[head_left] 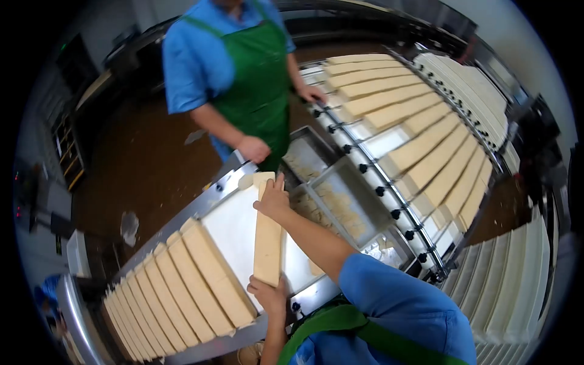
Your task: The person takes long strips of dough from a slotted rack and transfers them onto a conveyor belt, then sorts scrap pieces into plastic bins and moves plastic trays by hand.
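Note:
Both my hands hold one long, pale beige slab point(267, 243) that looks like bread or dough. My right hand point(274, 199) grips its far end, fingers around the sides. My left hand point(267, 295) is closed on the near end, thumb and fingers at the edges. Beneath the slab is a white belt surface point(234, 222). To the left, several similar slabs point(182, 286) lie side by side in a row on the same conveyor. A small pale scrap point(245, 182) lies beside the slab's far end.
A co-worker in a green apron point(255, 79) stands across, one hand point(252, 149) by the conveyor's end. Metal trays point(365, 194) with flat pale scraps sit to the right. Beyond, another conveyor with a rail point(380, 191) carries several slabs point(426, 158). White corrugated panels point(505, 280) stand at right.

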`<move>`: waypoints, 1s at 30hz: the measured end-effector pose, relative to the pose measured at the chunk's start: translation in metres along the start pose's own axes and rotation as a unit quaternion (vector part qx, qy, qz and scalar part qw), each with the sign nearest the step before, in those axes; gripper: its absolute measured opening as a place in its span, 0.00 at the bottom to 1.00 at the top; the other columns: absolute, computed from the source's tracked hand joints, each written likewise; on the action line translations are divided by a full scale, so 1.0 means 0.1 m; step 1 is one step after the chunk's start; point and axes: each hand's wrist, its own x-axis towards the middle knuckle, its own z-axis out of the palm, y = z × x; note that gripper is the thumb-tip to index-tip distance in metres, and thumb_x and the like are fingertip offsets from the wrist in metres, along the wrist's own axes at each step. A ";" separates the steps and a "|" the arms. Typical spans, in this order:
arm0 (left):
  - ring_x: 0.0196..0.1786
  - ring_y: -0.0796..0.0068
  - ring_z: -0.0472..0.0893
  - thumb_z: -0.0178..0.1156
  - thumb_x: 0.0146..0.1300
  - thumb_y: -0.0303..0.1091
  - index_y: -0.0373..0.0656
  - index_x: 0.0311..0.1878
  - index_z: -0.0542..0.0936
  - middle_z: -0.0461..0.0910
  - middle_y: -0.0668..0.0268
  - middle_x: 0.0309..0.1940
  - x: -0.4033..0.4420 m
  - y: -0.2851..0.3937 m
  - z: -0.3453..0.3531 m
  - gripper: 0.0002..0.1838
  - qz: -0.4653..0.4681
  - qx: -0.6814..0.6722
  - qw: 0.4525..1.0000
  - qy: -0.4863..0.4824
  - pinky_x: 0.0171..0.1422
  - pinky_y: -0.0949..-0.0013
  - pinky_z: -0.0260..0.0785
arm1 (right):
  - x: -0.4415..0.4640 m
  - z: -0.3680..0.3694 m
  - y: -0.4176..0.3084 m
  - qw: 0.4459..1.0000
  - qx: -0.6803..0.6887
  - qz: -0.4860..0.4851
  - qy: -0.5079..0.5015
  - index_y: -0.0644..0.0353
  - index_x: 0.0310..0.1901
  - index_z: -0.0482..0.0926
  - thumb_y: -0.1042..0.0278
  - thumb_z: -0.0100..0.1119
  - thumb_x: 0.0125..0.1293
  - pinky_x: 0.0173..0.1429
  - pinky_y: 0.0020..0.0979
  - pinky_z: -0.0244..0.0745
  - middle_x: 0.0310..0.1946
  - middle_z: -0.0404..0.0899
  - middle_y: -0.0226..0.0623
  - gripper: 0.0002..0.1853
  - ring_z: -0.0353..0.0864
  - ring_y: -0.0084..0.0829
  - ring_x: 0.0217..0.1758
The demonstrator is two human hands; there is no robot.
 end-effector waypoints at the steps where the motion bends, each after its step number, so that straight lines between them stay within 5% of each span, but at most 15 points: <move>1: 0.54 0.41 0.65 0.68 0.48 0.33 0.31 0.60 0.59 0.63 0.39 0.49 0.02 0.14 0.04 0.38 0.019 -0.017 0.999 0.022 0.58 0.50 0.64 | 0.02 -0.10 0.14 0.994 0.089 0.034 0.043 0.62 0.65 0.54 0.48 0.68 0.46 0.58 0.49 0.71 0.68 0.49 0.56 0.49 0.65 0.61 0.64; 4: 0.54 0.43 0.64 0.66 0.48 0.29 0.35 0.62 0.60 0.60 0.39 0.51 0.14 0.44 0.30 0.38 0.066 -0.031 0.996 0.046 0.62 0.54 0.62 | -0.02 -0.62 0.75 0.961 0.234 0.028 0.144 0.62 0.64 0.53 0.54 0.70 0.43 0.59 0.49 0.70 0.65 0.51 0.58 0.49 0.67 0.66 0.59; 9: 0.69 0.38 0.53 0.61 0.51 0.20 0.40 0.69 0.58 0.48 0.40 0.68 0.27 1.54 0.57 0.39 0.187 -0.123 0.975 0.009 0.72 0.54 0.50 | 0.07 -1.73 1.74 0.913 0.260 0.046 0.311 0.63 0.61 0.55 0.52 0.65 0.51 0.57 0.51 0.71 0.60 0.56 0.58 0.42 0.71 0.62 0.54; 15: 0.72 0.46 0.56 0.64 0.53 0.25 0.40 0.69 0.60 0.52 0.44 0.69 0.68 2.53 1.11 0.39 0.347 -0.137 0.928 -0.014 0.74 0.58 0.50 | 0.67 -2.51 2.89 0.891 0.266 0.171 0.327 0.64 0.62 0.60 0.44 0.60 0.54 0.56 0.49 0.72 0.59 0.64 0.56 0.41 0.75 0.57 0.53; 18: 0.71 0.50 0.60 0.63 0.55 0.24 0.40 0.70 0.60 0.57 0.48 0.70 0.95 2.78 1.34 0.38 0.375 -0.112 0.918 -0.069 0.74 0.59 0.52 | 0.89 -2.68 3.36 0.942 0.169 0.230 0.177 0.64 0.61 0.66 0.40 0.54 0.56 0.62 0.52 0.65 0.60 0.68 0.54 0.39 0.71 0.54 0.60; 20: 0.71 0.54 0.62 0.61 0.58 0.22 0.39 0.70 0.60 0.60 0.50 0.69 1.10 2.88 1.57 0.36 0.371 -0.126 0.914 -0.107 0.72 0.60 0.56 | 0.99 -2.70 3.65 0.975 0.003 0.209 0.080 0.63 0.61 0.69 0.39 0.48 0.58 0.68 0.57 0.52 0.62 0.68 0.53 0.38 0.59 0.54 0.69; 24: 0.70 0.50 0.64 0.62 0.59 0.24 0.39 0.68 0.64 0.62 0.43 0.68 1.21 3.07 2.06 0.32 0.393 -0.178 0.878 -0.205 0.69 0.62 0.61 | 1.18 -2.59 3.97 0.961 -0.021 0.231 0.150 0.63 0.64 0.66 0.45 0.49 0.60 0.69 0.62 0.42 0.66 0.63 0.54 0.36 0.51 0.54 0.72; 26: 0.69 0.53 0.67 0.61 0.59 0.23 0.40 0.68 0.64 0.64 0.44 0.67 1.14 3.26 2.25 0.32 0.354 -0.177 0.878 -0.270 0.67 0.64 0.64 | 1.18 -2.38 3.99 0.916 -0.102 0.141 0.363 0.64 0.65 0.65 0.48 0.49 0.62 0.66 0.61 0.47 0.67 0.60 0.54 0.35 0.56 0.53 0.68; 28: 0.65 0.52 0.71 0.58 0.60 0.22 0.43 0.68 0.65 0.66 0.44 0.65 1.12 3.31 2.47 0.31 0.333 -0.143 0.888 -0.283 0.63 0.64 0.68 | 0.92 -2.29 3.76 0.938 -0.046 0.037 0.342 0.64 0.61 0.67 0.51 0.51 0.62 0.66 0.59 0.50 0.65 0.60 0.54 0.30 0.57 0.52 0.68; 30: 0.38 0.69 0.79 0.53 0.62 0.19 0.49 0.69 0.66 0.74 0.46 0.58 1.07 3.33 2.59 0.30 0.363 -0.110 0.907 -0.182 0.48 0.70 0.72 | 0.53 -2.23 3.50 0.954 0.033 -0.087 0.284 0.60 0.57 0.70 0.53 0.55 0.61 0.67 0.57 0.51 0.63 0.62 0.53 0.27 0.57 0.51 0.69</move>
